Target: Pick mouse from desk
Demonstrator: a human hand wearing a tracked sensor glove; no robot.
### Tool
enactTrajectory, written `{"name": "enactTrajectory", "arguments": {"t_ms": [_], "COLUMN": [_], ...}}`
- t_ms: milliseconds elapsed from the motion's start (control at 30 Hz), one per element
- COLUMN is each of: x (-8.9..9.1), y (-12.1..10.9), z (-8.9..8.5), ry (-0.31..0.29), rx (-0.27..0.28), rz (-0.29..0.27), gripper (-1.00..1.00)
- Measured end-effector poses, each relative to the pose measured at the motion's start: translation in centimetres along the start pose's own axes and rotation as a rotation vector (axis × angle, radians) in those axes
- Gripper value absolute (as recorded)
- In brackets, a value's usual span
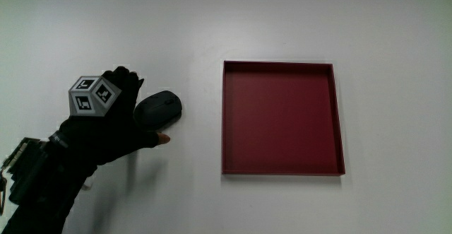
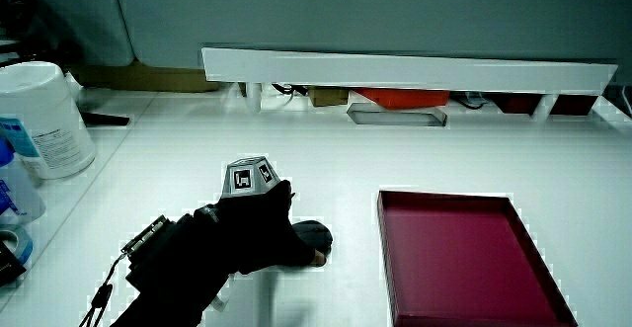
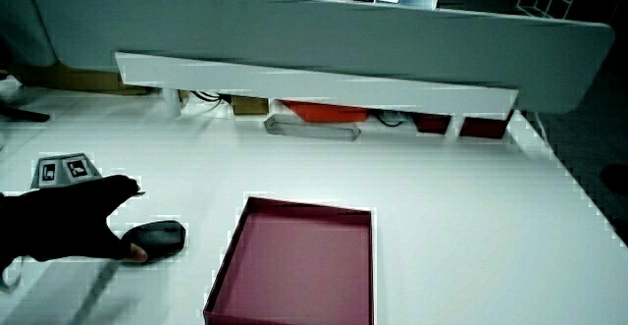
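One mouse (image 1: 159, 108) was seen lying on the white counter (image 1: 282, 22), beside a red tray (image 1: 337, 114). The hand (image 1: 113, 121) was placed against it, fingers curved over one side and the thumb tip touching its nearer edge.

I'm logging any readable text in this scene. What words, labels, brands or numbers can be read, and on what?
No readable words.
Patterned cube on the hand: black-and-white marker patterns, no letters.
Mouse: no legible brand.
Red tray: plain.
White canister at the table's edge: label print too blurred to read.
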Motion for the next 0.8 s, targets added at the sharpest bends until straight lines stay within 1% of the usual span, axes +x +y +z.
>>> {"name": "enactTrajectory", "arguments": {"t_ms": [33,100,133,200,267,300,333,367,400,433,467,533,600,633,700,733,767,800], "x": [-0.3,-0.7,-0.8,-0.9,-0.7,-0.5,-0.8,-0.7,-0.7,-0.5,-0.6,-0.6,-0.5,-0.5,-0.8,-0.5,-0.7,-0.7], "y": [0.6,1.5,1.8,2.6,2.9,2.9,3.4,3.5,3.7,3.6,4.0,4.3,4.4,4.4,4.8,4.5,4.6,4.7], "z": [-0.3,-0.7,-0.8,-1.3,-1.4,-1.4,-1.7,-1.8,-1.9,-1.9,-2.1,-2.3,-2.4,-2.4,-2.7,-2.4,-2.5,-2.5], "ry": [-0.018,-0.018,-0.016,-0.013,-0.005,0.004,0.010,0.002,0.011,0.014,0.014,0.025,0.028,0.037,0.028,0.040,0.032,0.042], "rx": [-0.010,-0.021,-0.039,-0.045,-0.054,-0.067,-0.060,-0.062,-0.062,-0.076,-0.066,-0.074,-0.084,-0.080,-0.056,-0.045,-0.044,-0.035], "rz": [0.006,0.021,0.026,0.042,0.056,0.067,0.054,0.065,0.065,0.076,0.057,0.072,0.075,0.075,0.060,0.057,0.065,0.052], "gripper": [0.00,0.00,0.00,0.00,0.00,0.00,0.00,0.00,0.00,0.00,0.00,0.00,0.10,0.15,0.25,0.30,0.35,0.40]}}
